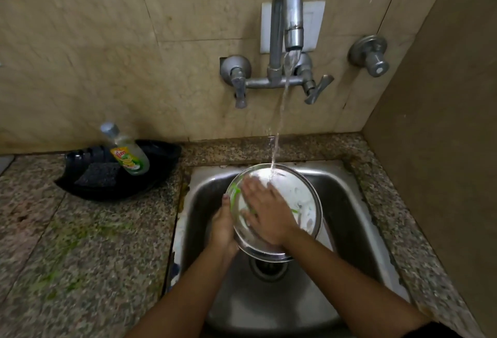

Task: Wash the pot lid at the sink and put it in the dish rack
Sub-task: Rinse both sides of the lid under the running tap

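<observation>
right hand (265,210) rubs pot lid (304,198) under tap water (279,120)

Speckled granite counter (88,251), wrapped around a steel sink (347,203) sunk into its right part. Far left on the stone, a shallow black tray (158,168), touching the back wall. Green smears across the near left stretch. Narrow granite strips behind the basin and along its right side, up against the side wall.
</observation>
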{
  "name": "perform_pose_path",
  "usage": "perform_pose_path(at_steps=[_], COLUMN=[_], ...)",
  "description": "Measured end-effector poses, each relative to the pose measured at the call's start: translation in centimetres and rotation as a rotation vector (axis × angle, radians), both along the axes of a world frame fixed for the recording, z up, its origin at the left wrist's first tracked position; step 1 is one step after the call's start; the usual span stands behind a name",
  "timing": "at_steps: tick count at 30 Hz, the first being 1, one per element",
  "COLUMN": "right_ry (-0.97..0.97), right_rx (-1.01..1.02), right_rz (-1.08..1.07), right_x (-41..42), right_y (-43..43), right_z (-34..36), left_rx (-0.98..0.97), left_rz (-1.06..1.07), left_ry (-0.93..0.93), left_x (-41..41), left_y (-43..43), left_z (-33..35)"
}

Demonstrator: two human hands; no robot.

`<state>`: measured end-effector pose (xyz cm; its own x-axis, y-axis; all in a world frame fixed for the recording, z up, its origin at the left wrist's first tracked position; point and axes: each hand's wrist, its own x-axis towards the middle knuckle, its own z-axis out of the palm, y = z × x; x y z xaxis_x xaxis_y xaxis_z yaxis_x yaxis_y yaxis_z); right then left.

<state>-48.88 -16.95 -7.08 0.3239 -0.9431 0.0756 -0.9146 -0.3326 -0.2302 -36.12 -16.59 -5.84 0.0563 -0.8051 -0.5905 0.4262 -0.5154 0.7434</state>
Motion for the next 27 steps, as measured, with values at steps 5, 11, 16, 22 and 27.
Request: perform_pose_path(at_steps=[5, 11, 16, 22, 27], right_ry=[0.058, -0.009, 0.007, 0.125, -0.035], right_rx=[0.043, 0.009, 0.029, -0.031, -0.003], right_rz=[0.058, -0.316, 0.093, -0.22, -0.269], right_x=[-4.7, -3.4, 0.2, -6.6, -1.4], right_y=[2.6, -2.3, 0.8, 1.9, -2.8], right_z=[-1.0, 1.1, 1.5, -0.3, 1.9], left_rx=[-0.01, 0.034, -0.019, -0.031, 0.001], left_rz=[0.017, -0.075, -0.036, -0.025, -0.085], left_ry=[-0.026, 0.007, 0.042, -0.015, -0.009], left_x=[1.1, -1.4, -1.2, 0.1, -2.2], left_y=[-2.0, -1.9, -3.4, -3.3, -2.0], left_z=[-1.1, 0.1, 0.8, -0.3, 0.8])
